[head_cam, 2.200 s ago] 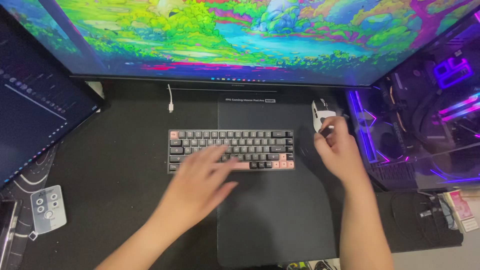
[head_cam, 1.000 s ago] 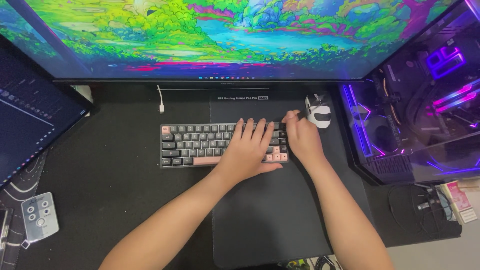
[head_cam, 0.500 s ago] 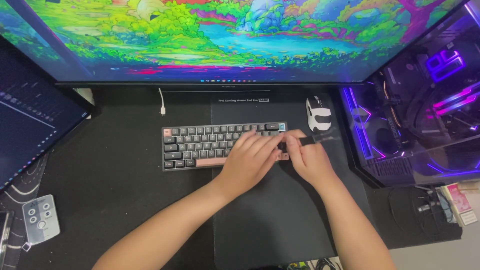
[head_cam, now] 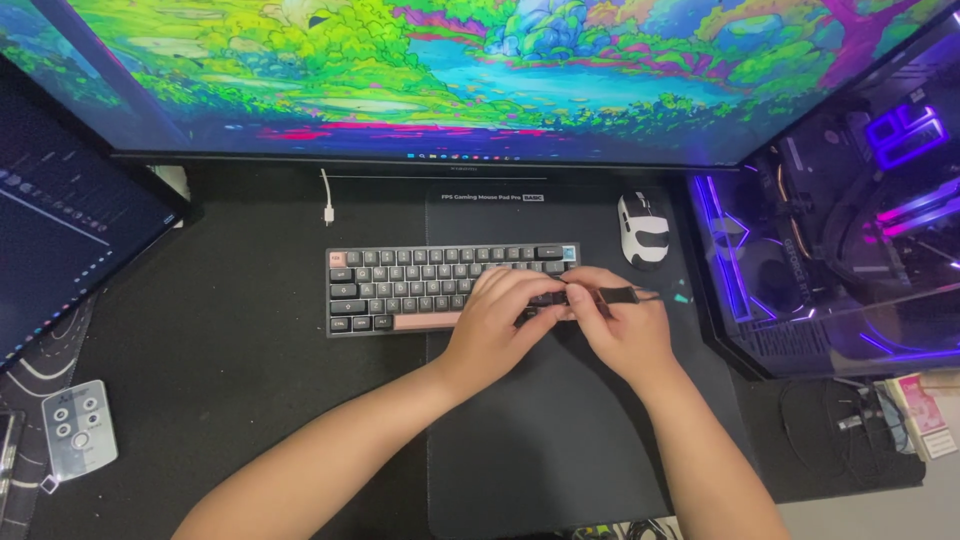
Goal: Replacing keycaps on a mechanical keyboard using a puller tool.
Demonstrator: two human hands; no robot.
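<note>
Head view, looking straight down: both hands meet over the right end of the compact keyboard (head_cam: 452, 288), a grey board with dark keys and a pink bar along its bottom row. The left hand (head_cam: 505, 320) lies across the right-hand keys, its fingers curled in narrow, tips pinched at the near end of a small dark tool (head_cam: 600, 296). The right hand (head_cam: 622, 330) sits just beside it, touching it, fingers closed around that same tool, whose thin metal end pokes out to the right past the knuckles. The tool hangs right at the keyboard's right edge; whether it touches a key I cannot tell, the fingers cover that spot.

The keyboard's right half lies on a dark mouse pad (head_cam: 560, 440), its left half on the black counter (head_cam: 240, 340). A white and black mouse (head_cam: 643, 230) sits well clear behind the right hand. A wide monitor (head_cam: 480, 70) with a bright painted landscape fills the top. To the right glows a purple-lit computer case (head_cam: 840, 220). At far left, a small grey remote (head_cam: 78, 430) lies on the counter, and a white cable end (head_cam: 327, 205) lies behind the keyboard.
</note>
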